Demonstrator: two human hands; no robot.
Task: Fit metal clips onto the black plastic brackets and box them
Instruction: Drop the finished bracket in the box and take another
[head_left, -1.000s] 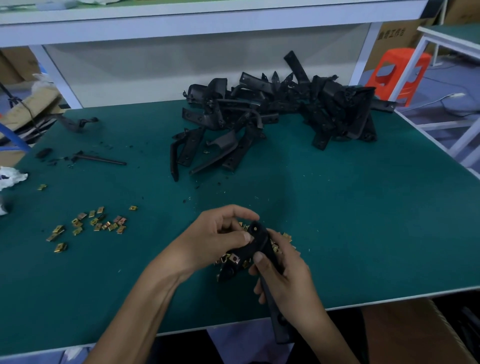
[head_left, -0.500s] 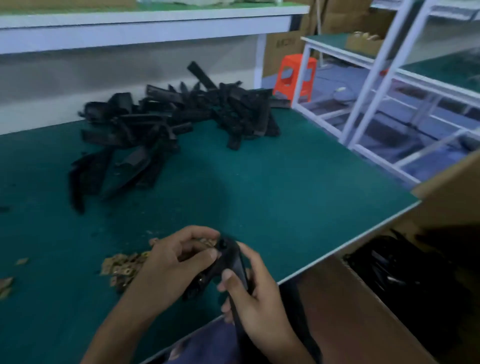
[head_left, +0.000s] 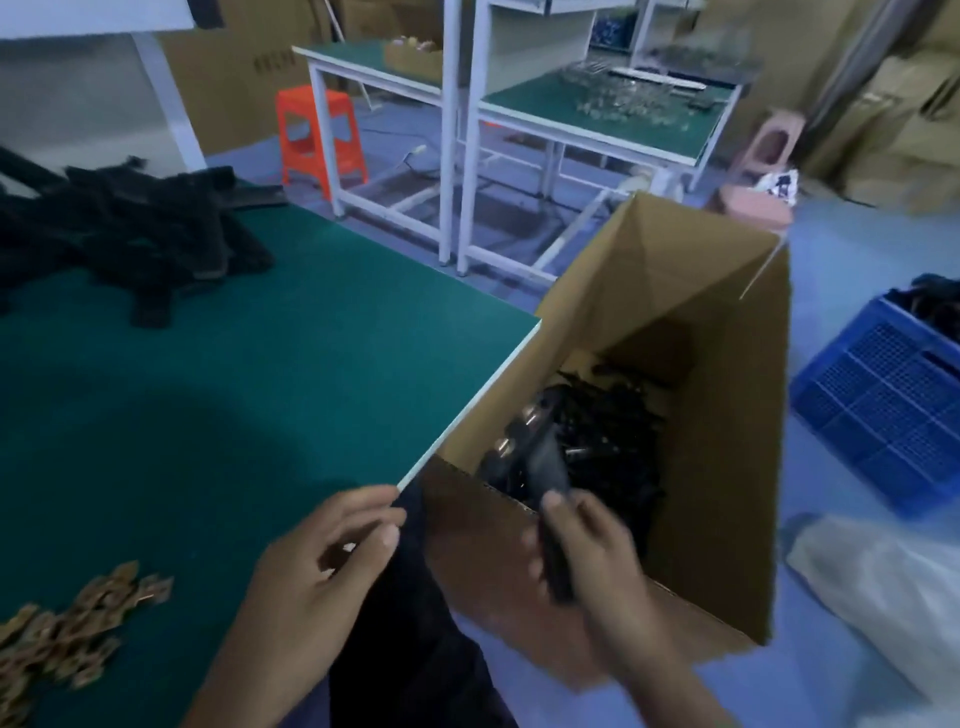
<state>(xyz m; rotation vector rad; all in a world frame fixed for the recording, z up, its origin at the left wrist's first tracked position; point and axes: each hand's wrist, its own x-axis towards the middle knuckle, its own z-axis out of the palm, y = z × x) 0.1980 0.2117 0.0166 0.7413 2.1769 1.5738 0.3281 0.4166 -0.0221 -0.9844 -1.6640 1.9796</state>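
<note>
While the right hand grips a clipped black bracket above the cardboard box, the left hand hovers slack and empty by the counter corner; boxing is in hand; next, likely a release onto the brackets already inside.

Dark trousers; forearms bare to wrist.
</note>
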